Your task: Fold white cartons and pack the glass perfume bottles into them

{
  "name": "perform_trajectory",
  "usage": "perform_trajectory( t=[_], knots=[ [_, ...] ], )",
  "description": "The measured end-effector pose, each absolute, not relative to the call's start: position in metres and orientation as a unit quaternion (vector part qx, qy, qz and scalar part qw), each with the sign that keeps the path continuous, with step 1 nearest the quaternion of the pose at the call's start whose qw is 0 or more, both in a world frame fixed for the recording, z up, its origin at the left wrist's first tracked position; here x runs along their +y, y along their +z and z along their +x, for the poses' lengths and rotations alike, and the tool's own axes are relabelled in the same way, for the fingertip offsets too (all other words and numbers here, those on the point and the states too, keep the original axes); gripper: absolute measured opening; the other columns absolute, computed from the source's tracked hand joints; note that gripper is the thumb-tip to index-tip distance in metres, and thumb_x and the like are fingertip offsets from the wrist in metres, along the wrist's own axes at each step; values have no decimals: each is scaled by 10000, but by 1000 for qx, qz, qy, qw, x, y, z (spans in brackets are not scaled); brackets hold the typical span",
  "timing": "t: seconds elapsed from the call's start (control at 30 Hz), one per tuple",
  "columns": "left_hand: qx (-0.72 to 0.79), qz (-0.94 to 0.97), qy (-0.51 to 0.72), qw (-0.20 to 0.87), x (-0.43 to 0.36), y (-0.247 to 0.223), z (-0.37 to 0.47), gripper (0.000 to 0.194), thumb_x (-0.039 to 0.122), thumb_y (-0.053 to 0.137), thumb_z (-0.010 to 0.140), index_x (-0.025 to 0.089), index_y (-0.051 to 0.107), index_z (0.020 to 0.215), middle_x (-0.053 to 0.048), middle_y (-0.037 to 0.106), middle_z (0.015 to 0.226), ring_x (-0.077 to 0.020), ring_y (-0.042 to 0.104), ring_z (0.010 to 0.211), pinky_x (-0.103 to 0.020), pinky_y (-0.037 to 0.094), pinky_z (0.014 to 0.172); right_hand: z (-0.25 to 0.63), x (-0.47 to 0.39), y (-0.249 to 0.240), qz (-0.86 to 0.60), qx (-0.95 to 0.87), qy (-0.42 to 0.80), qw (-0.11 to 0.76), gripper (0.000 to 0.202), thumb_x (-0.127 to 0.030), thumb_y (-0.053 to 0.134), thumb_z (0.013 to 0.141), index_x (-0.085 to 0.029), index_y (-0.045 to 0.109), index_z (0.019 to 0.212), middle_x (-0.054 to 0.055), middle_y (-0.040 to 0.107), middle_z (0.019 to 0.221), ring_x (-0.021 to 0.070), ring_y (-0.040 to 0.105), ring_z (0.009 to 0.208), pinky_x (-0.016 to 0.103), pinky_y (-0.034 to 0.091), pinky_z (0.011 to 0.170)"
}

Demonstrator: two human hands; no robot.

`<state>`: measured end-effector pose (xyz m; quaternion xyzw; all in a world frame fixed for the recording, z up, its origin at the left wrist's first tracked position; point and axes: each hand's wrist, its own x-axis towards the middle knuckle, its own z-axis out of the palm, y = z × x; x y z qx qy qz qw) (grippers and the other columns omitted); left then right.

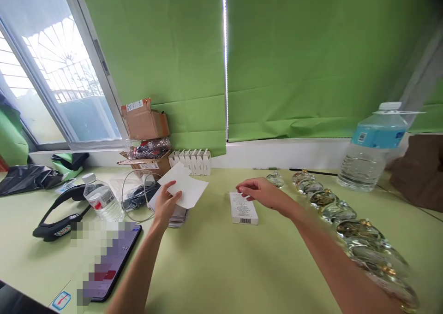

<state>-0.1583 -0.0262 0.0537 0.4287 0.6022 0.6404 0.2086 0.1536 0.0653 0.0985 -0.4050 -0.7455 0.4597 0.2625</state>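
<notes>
My left hand [168,201] holds a white sheet of paper [188,188] between thumb and fingers, above a stack of flat papers or cards [179,217]. My right hand [258,192] is over the far end of a small white box [244,211] that lies flat on the green table, its printed text and barcode showing. The right fingers are curled together near the box's top edge. Whatever they may pinch is too small to make out.
Clear glass ornaments with gold parts [341,212] line the right side, before a large water bottle [370,150]. Upright white boxes [197,162] and cardboard boxes [145,122] stand at the back. A phone [116,258], small bottle [102,198] and black headset [57,222] lie left.
</notes>
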Motion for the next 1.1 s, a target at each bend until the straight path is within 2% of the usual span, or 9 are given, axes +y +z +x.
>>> perform_trajectory(
  t=[0.1, 0.3, 0.47, 0.57, 0.63, 0.7, 0.9, 1.1],
  knots=[
    [622, 429, 632, 172, -30, 50, -170, 622, 423, 699, 674, 183, 561, 1231, 40, 542, 649, -110, 546, 558, -213, 422, 537, 157, 67, 99, -393, -764, 444, 254, 337, -418, 580, 850, -164, 701, 1035, 91, 711, 987, 219, 643, 915, 320, 515, 781],
    [674, 428, 600, 44, -41, 56, -191, 531, 335, 654, 710, 183, 577, 1214, 82, 389, 557, -110, 453, 494, -226, 385, 523, 161, 70, 98, -400, -795, 399, 223, 360, -438, 545, 855, -164, 704, 1027, 78, 711, 951, 225, 638, 908, 323, 489, 777],
    [720, 432, 541, -51, -48, 57, -199, 459, 245, 556, 781, 209, 548, 1238, 14, 534, 674, -172, 566, 611, -301, 454, 645, 163, 70, 99, -405, -803, 383, 212, 372, -452, 536, 848, -176, 704, 1032, 74, 710, 948, 228, 636, 893, 309, 479, 739],
    [740, 441, 499, -96, -47, 53, -200, 428, 189, 513, 809, 211, 542, 1235, -68, 627, 909, -206, 610, 747, -343, 463, 752, 164, 69, 101, -418, -803, 373, 203, 370, -457, 527, 847, -188, 703, 1031, 71, 709, 956, 227, 635, 876, 300, 470, 705],
    [747, 455, 471, -118, -45, 50, -199, 429, 151, 490, 816, 212, 532, 1240, -104, 617, 1088, -227, 619, 869, -352, 458, 809, 164, 68, 101, -421, -809, 362, 193, 365, -457, 523, 846, -191, 708, 1014, 68, 711, 935, 227, 633, 865, 293, 461, 684],
    [751, 474, 441, -131, -44, 47, -198, 427, 135, 487, 819, 225, 532, 1234, -103, 598, 1173, -243, 606, 971, -347, 459, 826, 163, 67, 103, -420, -817, 350, 183, 361, -455, 520, 844, -193, 711, 1000, 64, 713, 914, 227, 631, 856, 286, 448, 662],
    [753, 519, 370, -164, -49, 43, -192, 340, 165, 496, 843, 273, 590, 1152, -51, 615, 1181, -254, 584, 1030, -327, 471, 757, 164, 64, 105, -415, -826, 343, 167, 369, -469, 509, 839, -192, 712, 972, 54, 716, 898, 228, 629, 850, 272, 422, 626],
    [740, 527, 358, -214, -51, 45, -192, 325, 183, 477, 862, 265, 619, 1143, -65, 646, 1138, -288, 509, 1091, -387, 434, 873, 165, 62, 105, -416, -827, 340, 167, 358, -462, 530, 815, -191, 725, 945, 52, 716, 868, 228, 627, 820, 277, 426, 621]
  ],
)
